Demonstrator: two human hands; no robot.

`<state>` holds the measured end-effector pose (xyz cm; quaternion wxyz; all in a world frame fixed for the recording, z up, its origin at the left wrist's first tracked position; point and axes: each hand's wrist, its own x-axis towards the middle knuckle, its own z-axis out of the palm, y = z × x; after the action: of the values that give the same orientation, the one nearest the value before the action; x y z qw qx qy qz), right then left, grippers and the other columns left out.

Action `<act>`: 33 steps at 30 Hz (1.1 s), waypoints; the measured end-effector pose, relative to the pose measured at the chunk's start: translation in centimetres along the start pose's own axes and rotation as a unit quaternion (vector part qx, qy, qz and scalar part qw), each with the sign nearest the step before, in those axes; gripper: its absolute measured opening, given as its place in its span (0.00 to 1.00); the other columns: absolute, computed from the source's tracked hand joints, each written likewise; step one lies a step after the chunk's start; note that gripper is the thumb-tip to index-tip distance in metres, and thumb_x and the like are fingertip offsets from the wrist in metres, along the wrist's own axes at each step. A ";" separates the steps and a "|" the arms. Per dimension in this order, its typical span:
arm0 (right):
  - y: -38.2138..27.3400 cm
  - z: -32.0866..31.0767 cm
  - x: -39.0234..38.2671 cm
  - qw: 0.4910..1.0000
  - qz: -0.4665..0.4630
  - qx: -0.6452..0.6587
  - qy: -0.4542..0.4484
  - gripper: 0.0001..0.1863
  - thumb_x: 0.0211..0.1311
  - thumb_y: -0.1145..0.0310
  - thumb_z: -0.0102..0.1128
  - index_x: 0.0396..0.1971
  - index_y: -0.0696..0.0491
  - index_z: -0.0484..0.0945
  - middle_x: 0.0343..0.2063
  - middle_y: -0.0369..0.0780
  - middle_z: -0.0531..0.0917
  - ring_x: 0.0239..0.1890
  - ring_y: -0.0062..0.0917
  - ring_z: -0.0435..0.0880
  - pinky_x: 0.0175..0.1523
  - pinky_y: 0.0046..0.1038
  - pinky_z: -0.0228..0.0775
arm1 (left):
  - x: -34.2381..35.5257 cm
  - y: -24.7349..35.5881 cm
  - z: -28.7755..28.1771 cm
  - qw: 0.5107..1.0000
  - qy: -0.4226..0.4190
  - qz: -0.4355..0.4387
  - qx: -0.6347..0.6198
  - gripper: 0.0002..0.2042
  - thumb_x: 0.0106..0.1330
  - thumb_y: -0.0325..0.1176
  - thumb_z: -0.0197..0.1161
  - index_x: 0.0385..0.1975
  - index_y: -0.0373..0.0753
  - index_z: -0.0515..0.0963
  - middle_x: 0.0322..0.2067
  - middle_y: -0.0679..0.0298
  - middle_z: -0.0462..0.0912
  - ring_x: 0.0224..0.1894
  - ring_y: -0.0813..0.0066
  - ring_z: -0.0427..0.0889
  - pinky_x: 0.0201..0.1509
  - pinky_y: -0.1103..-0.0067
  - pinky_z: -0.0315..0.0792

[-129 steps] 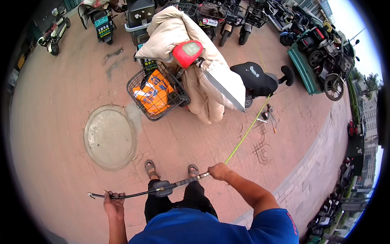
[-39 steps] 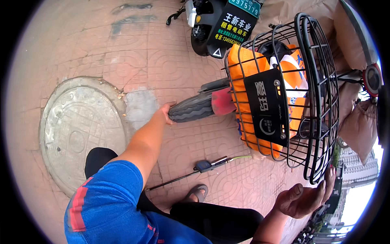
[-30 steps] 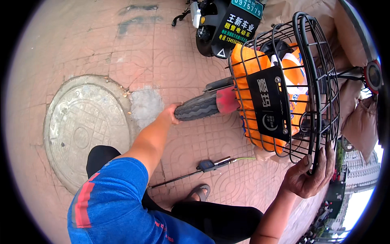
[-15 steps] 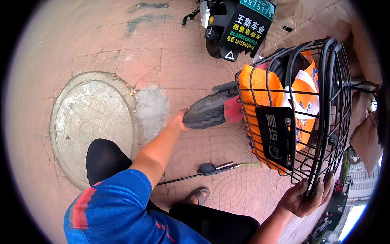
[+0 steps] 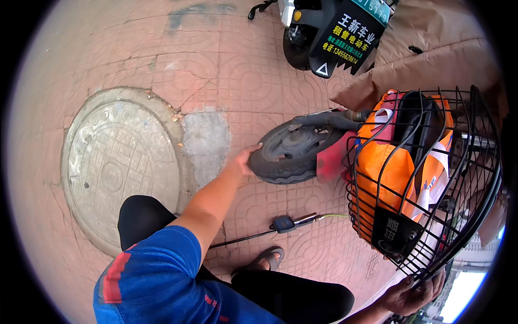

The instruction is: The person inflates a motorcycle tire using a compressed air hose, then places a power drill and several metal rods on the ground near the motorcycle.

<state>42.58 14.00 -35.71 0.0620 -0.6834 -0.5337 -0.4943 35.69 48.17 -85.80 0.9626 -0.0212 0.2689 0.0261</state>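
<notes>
"Turned since half a second ago: the front wheel (image 5: 294,143) shows more of its side than its tread, and the wire basket (image 5: 468,240) has swung lower and farther right."

"What's underfoot?"

"Outdoor red paving (image 5: 243,75), its tiles patterned with curves. Nearest, a dark sandal (image 5: 274,258) rests on it; just beyond lies a boxy tyre inflator (image 5: 283,223), between a black hose (image 5: 243,238) and a thin yellow-green one."

"And the grip?"

"The right hand (image 5: 413,294) curls thumb and fingers around the basket's lower rim. The left hand (image 5: 247,160) clasps the wheel's left edge, so the wheel lies directly right of it, touching."

"Materials?"

"Dark grooved rubber, a scuffed red fender (image 5: 329,162), slim black wire around a creased orange bag (image 5: 372,167)."

"Past that?"

"Left of the wheel, a rough grey cement patch (image 5: 208,140) adjoins a round manhole cover (image 5: 116,173) with a raised grid. Farther off, a quilted brownish cover (image 5: 431,43) hangs beside another scooter (image 5: 353,35); pale buildings (image 5: 474,263) show at lower right."
</notes>
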 end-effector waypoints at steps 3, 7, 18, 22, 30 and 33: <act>-0.9 0.9 2.1 0.999 -0.018 -0.039 0.008 0.19 0.81 0.62 0.45 0.41 0.65 0.76 0.44 0.53 0.83 0.51 0.48 0.81 0.60 0.48 0.70 | 1.5 1.6 -0.7 0.999 -0.008 -0.032 -0.003 0.34 0.69 0.57 0.66 0.63 0.33 0.74 0.61 0.48 0.80 0.62 0.50 0.80 0.71 0.55 0.69; -1.3 0.2 1.6 0.997 0.017 -0.052 -0.062 0.25 0.81 0.54 0.47 0.44 0.66 0.75 0.49 0.53 0.79 0.58 0.53 0.78 0.63 0.51 0.67 | 4.1 1.6 -1.9 0.996 -0.059 -0.057 -0.027 0.34 0.68 0.55 0.68 0.62 0.32 0.75 0.58 0.46 0.82 0.60 0.48 0.81 0.70 0.54 0.69; 0.1 2.2 2.6 0.995 0.061 -0.006 -0.084 0.25 0.80 0.52 0.47 0.43 0.64 0.76 0.52 0.55 0.78 0.60 0.54 0.73 0.64 0.53 0.62 | 2.3 -0.9 2.9 0.996 -0.008 -0.003 -0.087 0.28 0.70 0.46 0.64 0.64 0.35 0.72 0.59 0.49 0.81 0.61 0.49 0.80 0.70 0.52 0.69; 0.4 4.0 3.0 0.997 0.030 -0.011 -0.066 0.25 0.79 0.55 0.50 0.41 0.67 0.76 0.48 0.54 0.80 0.56 0.54 0.76 0.61 0.50 0.66 | 0.5 -2.4 7.5 0.973 0.138 0.084 -0.166 0.22 0.73 0.49 0.59 0.61 0.44 0.73 0.57 0.54 0.81 0.59 0.56 0.81 0.66 0.54 0.74; 0.2 2.1 1.8 0.998 0.006 -0.036 -0.044 0.26 0.80 0.56 0.48 0.42 0.69 0.76 0.46 0.55 0.82 0.56 0.55 0.78 0.60 0.52 0.69 | -5.4 -3.9 9.6 0.978 0.135 0.018 -0.156 0.30 0.73 0.54 0.60 0.69 0.45 0.67 0.69 0.56 0.72 0.68 0.55 0.74 0.71 0.49 0.66; 0.1 2.0 1.8 0.998 0.022 -0.041 -0.043 0.27 0.80 0.53 0.45 0.41 0.67 0.78 0.45 0.54 0.82 0.55 0.55 0.78 0.61 0.53 0.67 | -4.8 0.6 6.4 0.952 0.153 -0.076 -0.252 0.31 0.72 0.56 0.61 0.67 0.41 0.70 0.66 0.53 0.75 0.66 0.50 0.75 0.70 0.46 0.66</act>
<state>43.74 16.41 -35.34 0.0216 -0.7174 -0.5004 -0.4843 34.90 48.97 -77.84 0.8721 -0.2873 0.3957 0.0167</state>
